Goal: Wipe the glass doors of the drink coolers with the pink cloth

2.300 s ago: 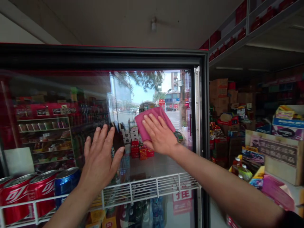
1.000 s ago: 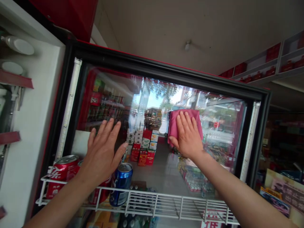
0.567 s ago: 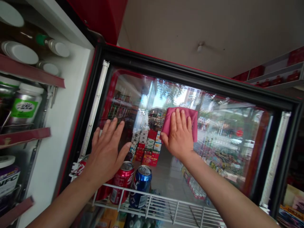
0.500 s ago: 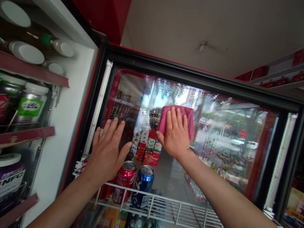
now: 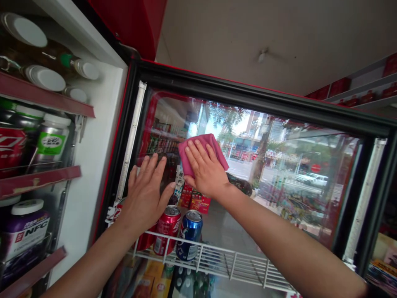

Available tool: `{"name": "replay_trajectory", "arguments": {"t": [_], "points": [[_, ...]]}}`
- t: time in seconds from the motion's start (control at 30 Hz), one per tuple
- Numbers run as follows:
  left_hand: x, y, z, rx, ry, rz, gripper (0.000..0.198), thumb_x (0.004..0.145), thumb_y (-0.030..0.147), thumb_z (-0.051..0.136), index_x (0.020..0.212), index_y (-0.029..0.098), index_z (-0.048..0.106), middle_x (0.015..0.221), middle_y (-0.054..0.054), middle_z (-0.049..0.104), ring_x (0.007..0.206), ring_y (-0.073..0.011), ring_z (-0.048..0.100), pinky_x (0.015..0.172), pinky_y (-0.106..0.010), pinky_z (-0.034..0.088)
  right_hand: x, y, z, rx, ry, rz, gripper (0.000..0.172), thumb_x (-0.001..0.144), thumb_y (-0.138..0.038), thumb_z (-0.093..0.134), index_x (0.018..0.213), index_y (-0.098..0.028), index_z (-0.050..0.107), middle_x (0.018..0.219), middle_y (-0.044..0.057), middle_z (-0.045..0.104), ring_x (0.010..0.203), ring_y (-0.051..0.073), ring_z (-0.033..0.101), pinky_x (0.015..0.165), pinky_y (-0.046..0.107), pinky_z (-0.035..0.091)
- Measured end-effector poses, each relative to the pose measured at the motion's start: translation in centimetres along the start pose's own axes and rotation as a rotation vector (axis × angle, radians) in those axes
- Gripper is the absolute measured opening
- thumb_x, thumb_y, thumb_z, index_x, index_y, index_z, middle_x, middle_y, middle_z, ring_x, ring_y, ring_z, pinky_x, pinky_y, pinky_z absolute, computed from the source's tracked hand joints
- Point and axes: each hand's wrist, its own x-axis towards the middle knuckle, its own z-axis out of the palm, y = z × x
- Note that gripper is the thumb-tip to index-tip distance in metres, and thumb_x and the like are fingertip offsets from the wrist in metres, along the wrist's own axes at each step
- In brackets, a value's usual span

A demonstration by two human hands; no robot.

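Pressed flat on the glass door [image 5: 279, 165], a folded pink cloth [image 5: 221, 155] lies beneath my right hand [image 5: 203, 167]. That hand's fingers stretch over the cloth, holding it against the pane. My left hand [image 5: 147, 190] is open, fingers spread, near the left part of the glass; whether its palm touches the pane I cannot tell. Just right of it, a red can [image 5: 167, 229] and a blue can [image 5: 190, 236] stand upright in the white wire rack [image 5: 232, 265] on the door. More red cans are partly hidden behind my left wrist.
A black door frame [image 5: 248, 101] surrounds the glass, with a light strip [image 5: 132, 138] along its left side. To the left, fridge shelves hold bottles and a purple NFC bottle [image 5: 26, 231]. Shop shelves [image 5: 356, 99] line the right. Street and boxes show in the glass.
My right hand and the pink cloth have slid left across the glass, closer to my left hand. The left hand keeps its place, and the view has shifted slightly.
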Motion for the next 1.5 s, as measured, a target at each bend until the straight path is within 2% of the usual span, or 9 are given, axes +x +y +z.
{"name": "replay_trajectory", "arguments": {"t": [0.17,0.3,0.43,0.57,0.83,0.93,1.07,1.23,1.5], "points": [[0.2,-1.2,-1.2,-0.012,0.0,0.024,0.075,0.112,0.056,0.035,0.175,0.015,0.029,0.187,-0.018,0.025,0.176,-0.0373,0.02,0.139,-0.068,0.024,-5.2,3.2,-0.1,-0.126,0.103,0.282,0.097,0.108,-0.06,0.051,0.179,-0.004,0.016,0.188,0.021,0.018,0.176,0.041,0.017,0.143,0.066,0.016],[-0.5,-3.4,-1.8,-0.017,0.003,0.011,0.076,0.112,0.056,0.036,0.176,0.015,0.027,0.187,-0.019,0.024,0.176,-0.038,0.02,0.139,-0.07,0.023,-5.9,3.0,0.4,-0.165,0.17,0.438,0.1,0.107,-0.059,0.051,0.179,-0.001,0.012,0.186,0.026,0.021,0.174,0.045,0.021,0.14,0.07,0.022],[-1.2,-5.0,-2.1,-0.036,0.0,0.017,0.076,0.112,0.056,0.036,0.176,0.017,0.027,0.186,-0.018,0.027,0.175,-0.0383,0.022,0.138,-0.071,0.024,-3.9,0.8,1.1,-0.142,0.244,0.515,0.102,0.106,-0.059,0.051,0.179,-0.002,0.009,0.185,0.027,0.024,0.173,0.049,0.024,0.138,0.074,0.023],[-1.7,-6.3,-2.4,-0.048,0.002,0.037,0.074,0.112,0.055,0.038,0.176,0.018,0.028,0.186,-0.017,0.027,0.175,-0.0378,0.021,0.139,-0.069,0.025,-0.8,-1.5,1.7,-0.077,0.31,0.488,0.101,0.107,-0.058,0.048,0.18,-0.005,0.004,0.186,0.026,0.021,0.173,0.049,0.023,0.137,0.077,0.021],[-2.3,-8.8,-3.0,-0.05,0.011,0.053,0.075,0.112,0.056,0.039,0.176,0.019,0.026,0.187,-0.016,0.025,0.175,-0.0384,0.022,0.139,-0.07,0.024,5.4,-5.8,2.3,-0.039,0.299,0.453,0.099,0.107,-0.059,0.048,0.18,-0.006,0.008,0.186,0.026,0.025,0.173,0.048,0.022,0.137,0.076,0.021],[-2.4,-9.4,-3.2,-0.04,0.001,0.045,0.074,0.112,0.055,0.039,0.176,0.019,0.028,0.186,-0.018,0.026,0.175,-0.0398,0.022,0.137,-0.072,0.025,7.1,-7.1,2.3,-0.048,0.247,0.436,0.096,0.108,-0.058,0.048,0.179,-0.005,0.014,0.187,0.025,0.022,0.174,0.047,0.02,0.139,0.074,0.02],[-2.5,-9.9,-3.6,-0.032,-0.008,0.037,0.074,0.112,0.054,0.039,0.175,0.018,0.03,0.185,-0.02,0.028,0.175,-0.0394,0.022,0.137,-0.072,0.025,9.2,-8.7,2.0,-0.034,0.19,0.378,0.09,0.108,-0.056,0.052,0.178,-0.007,0.025,0.189,0.02,0.019,0.176,0.044,0.016,0.141,0.07,0.017],[-2.5,-10.1,-3.8,-0.037,0.002,0.019,0.074,0.112,0.055,0.038,0.175,0.017,0.031,0.185,-0.02,0.03,0.175,-0.0382,0.022,0.138,-0.072,0.024,11.3,-10.5,2.3,0.06,0.199,0.294,0.089,0.107,-0.053,0.057,0.178,-0.008,0.027,0.189,0.019,0.017,0.176,0.043,0.016,0.142,0.07,0.015],[-3.4,-9.6,-4.1,-0.073,0.054,-0.086,0.073,0.113,0.055,0.038,0.175,0.019,0.031,0.186,-0.018,0.028,0.175,-0.0376,0.022,0.138,-0.072,0.024,12.7,-15.1,4.1,0.105,0.169,0.259,0.089,0.109,-0.05,0.059,0.176,-0.002,0.026,0.187,0.025,0.013,0.175,0.047,0.014,0.142,0.073,0.015]]}}
